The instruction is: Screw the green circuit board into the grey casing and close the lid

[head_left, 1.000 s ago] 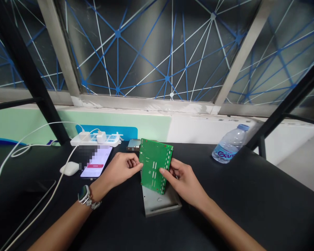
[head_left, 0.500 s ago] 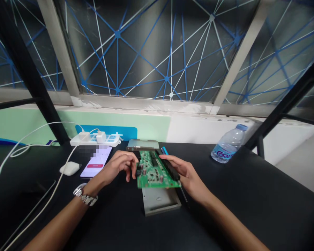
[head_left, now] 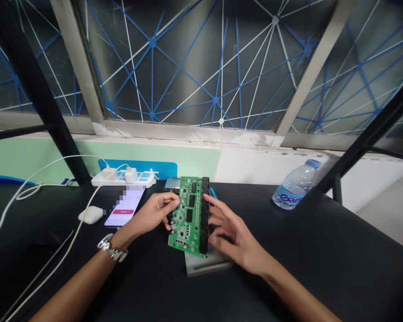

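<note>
A green circuit board point(head_left: 185, 223) is held up in front of me, tilted so its component side faces me. A long black connector block point(head_left: 204, 219) runs along its right edge. My left hand point(head_left: 157, 211) pinches the board's left edge between thumb and fingers. On the other side my right hand point(head_left: 233, 235) grips the black block, index fingertip on its upper part and thumb lower down. Beneath the board, a grey metal housing point(head_left: 208, 266) lies on the table, partly covered. Another metal piece point(head_left: 172, 183) shows behind the board's top left.
A phone with a lit screen point(head_left: 126, 208) and a white earphone case point(head_left: 90, 215) lie to the left. White cables point(head_left: 72, 239) run from a power strip point(head_left: 124, 179). A water bottle point(head_left: 293, 185) stands at right. A blue-ended tool point(head_left: 213, 193) lies behind the board.
The circuit board has turned and tilted upright towards me, covering more of the housing. My left hand has closed on its left edge. My right hand's fingers have shifted along the black block.
</note>
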A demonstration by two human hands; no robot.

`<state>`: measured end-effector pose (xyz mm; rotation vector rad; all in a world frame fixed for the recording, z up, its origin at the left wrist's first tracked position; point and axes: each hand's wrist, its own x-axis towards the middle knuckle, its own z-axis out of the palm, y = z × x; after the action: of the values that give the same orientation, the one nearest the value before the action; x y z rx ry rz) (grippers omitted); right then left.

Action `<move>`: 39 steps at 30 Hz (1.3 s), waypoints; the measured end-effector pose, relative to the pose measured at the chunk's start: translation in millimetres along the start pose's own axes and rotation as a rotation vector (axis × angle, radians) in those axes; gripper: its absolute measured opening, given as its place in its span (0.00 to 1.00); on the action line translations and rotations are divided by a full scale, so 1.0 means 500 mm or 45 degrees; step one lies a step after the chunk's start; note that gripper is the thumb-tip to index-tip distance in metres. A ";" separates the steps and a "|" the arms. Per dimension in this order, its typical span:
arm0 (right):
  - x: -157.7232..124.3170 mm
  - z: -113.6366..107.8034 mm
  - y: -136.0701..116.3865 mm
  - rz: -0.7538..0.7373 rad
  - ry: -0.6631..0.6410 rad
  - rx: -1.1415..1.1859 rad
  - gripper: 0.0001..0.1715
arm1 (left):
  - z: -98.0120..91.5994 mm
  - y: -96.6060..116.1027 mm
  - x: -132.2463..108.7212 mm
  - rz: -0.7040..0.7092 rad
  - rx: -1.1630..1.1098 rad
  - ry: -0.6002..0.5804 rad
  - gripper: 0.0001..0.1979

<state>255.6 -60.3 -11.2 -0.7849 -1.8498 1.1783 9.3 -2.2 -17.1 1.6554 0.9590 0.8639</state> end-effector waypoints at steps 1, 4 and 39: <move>-0.003 0.005 -0.005 -0.025 -0.031 -0.033 0.50 | 0.002 -0.001 0.002 0.000 -0.016 0.011 0.15; -0.010 0.020 -0.016 -0.067 -0.084 -0.161 0.59 | 0.014 -0.005 0.007 0.015 -0.087 0.042 0.16; 0.009 -0.011 0.042 0.120 0.303 -0.025 0.39 | 0.008 0.017 -0.003 0.049 -0.282 -0.131 0.21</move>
<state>259.7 -46.3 -27.9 -0.9880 -1.6461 1.0748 13.6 -6.6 -9.9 1.5167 0.7355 0.8688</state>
